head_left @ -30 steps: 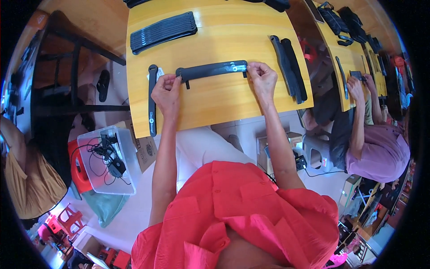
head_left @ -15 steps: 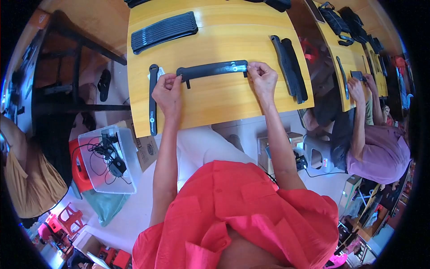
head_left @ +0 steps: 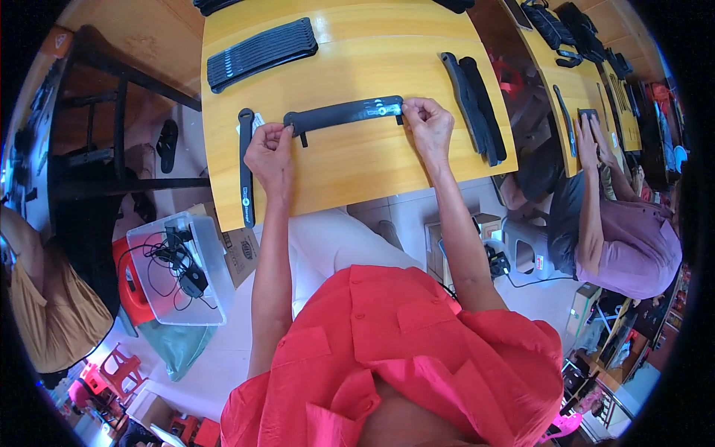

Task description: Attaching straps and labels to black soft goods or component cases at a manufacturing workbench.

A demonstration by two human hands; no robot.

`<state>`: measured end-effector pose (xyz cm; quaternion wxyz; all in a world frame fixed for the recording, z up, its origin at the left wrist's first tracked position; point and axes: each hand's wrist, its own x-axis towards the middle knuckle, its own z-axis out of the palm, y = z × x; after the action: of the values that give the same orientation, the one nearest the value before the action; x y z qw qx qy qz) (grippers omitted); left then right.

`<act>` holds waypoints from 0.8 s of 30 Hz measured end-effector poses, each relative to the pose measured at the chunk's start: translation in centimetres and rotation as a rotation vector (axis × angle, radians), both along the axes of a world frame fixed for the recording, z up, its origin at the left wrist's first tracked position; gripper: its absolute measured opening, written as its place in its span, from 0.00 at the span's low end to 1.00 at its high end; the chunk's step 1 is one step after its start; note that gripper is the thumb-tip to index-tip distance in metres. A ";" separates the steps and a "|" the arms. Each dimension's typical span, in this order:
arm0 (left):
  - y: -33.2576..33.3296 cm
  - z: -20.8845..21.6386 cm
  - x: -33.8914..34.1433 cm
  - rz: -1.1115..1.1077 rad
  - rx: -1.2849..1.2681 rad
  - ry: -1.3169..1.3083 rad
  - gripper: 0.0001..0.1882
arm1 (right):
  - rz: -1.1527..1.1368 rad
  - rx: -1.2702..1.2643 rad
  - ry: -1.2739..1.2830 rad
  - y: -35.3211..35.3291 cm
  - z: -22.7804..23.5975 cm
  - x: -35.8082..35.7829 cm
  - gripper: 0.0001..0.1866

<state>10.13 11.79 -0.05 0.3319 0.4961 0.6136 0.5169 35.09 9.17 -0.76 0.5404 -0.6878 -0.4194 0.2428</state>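
Observation:
A flat black strap [head_left: 344,112] with rounded ends and small dark tabs hanging below it lies stretched sideways between my hands, over the wooden table. My left hand [head_left: 271,153] pinches its left end between thumb and fingers. At the strap's right end, my right hand [head_left: 430,128] grips the corner in the same way. Beside my left hand another black strap [head_left: 246,171] lies lengthwise near the table's left edge, with a small white piece [head_left: 258,121] by its top. What the tabs are made of cannot be made out.
A neat row of black straps [head_left: 262,54] lies at the table's far left. Dark fabric strips [head_left: 477,108] rest at the right edge. Below left stands a clear plastic bin [head_left: 216,257] of cables. A co-worker in purple [head_left: 629,246] sits at another table on the right.
The table and everything on it have shifted slightly left in view. Both my hands keep hold of the strap's ends. At the right, the co-worker's hands have moved closer together.

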 end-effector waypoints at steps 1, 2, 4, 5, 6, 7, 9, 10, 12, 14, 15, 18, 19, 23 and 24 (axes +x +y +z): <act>0.0 0.0 0.0 -0.004 0.007 -0.007 0.05 | 0.004 0.002 0.000 0.0 -0.1 0.1 0.05; 0.0 -0.1 0.0 -0.009 0.014 -0.015 0.05 | 0.003 0.001 0.000 0.0 -0.1 0.1 0.05; 0.0 0.0 0.0 -0.004 0.008 -0.008 0.05 | -0.002 -0.003 -0.003 0.0 -0.1 0.0 0.05; 0.0 0.1 0.1 0.000 0.003 0.000 0.05 | -0.002 -0.005 -0.003 0.0 -0.1 0.0 0.05; -0.1 0.2 0.1 0.000 0.001 -0.001 0.05 | -0.001 -0.007 -0.004 0.0 -0.2 0.1 0.05; -0.1 0.4 0.1 0.005 -0.002 0.024 0.05 | 0.001 -0.009 -0.005 0.1 -0.2 0.1 0.05; -0.1 0.4 0.2 0.010 -0.007 0.048 0.05 | -0.001 -0.005 -0.011 0.1 -0.2 0.1 0.05; -0.1 0.3 0.1 0.011 -0.003 0.049 0.05 | -0.001 0.000 -0.017 0.1 -0.1 0.0 0.06; -0.1 0.3 0.1 0.013 -0.001 0.050 0.05 | -0.005 -0.012 -0.029 0.0 0.2 -0.1 0.06; -0.1 0.4 0.2 0.009 0.004 0.070 0.05 | -0.012 -0.023 -0.041 0.0 0.2 -0.1 0.06; 0.0 0.3 0.2 0.009 0.002 0.070 0.05 | -0.009 -0.016 -0.030 0.0 0.2 -0.1 0.06; 0.0 0.0 0.0 0.002 0.023 0.018 0.05 | -0.005 -0.013 -0.024 0.1 0.3 -0.2 0.06; 0.0 0.2 0.1 0.008 0.008 0.043 0.05 | -0.007 -0.018 -0.032 0.1 0.3 -0.2 0.06; 0.1 0.0 0.1 0.012 0.009 0.069 0.05 | -0.010 -0.006 -0.057 0.1 0.3 -0.1 0.05; 0.1 -0.1 0.1 0.012 0.008 0.069 0.05 | -0.011 -0.007 -0.060 0.1 0.4 -0.2 0.05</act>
<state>10.22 11.88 -0.16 0.3053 0.5113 0.6255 0.5042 34.94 9.24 -0.41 0.5265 -0.6989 -0.4309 0.2205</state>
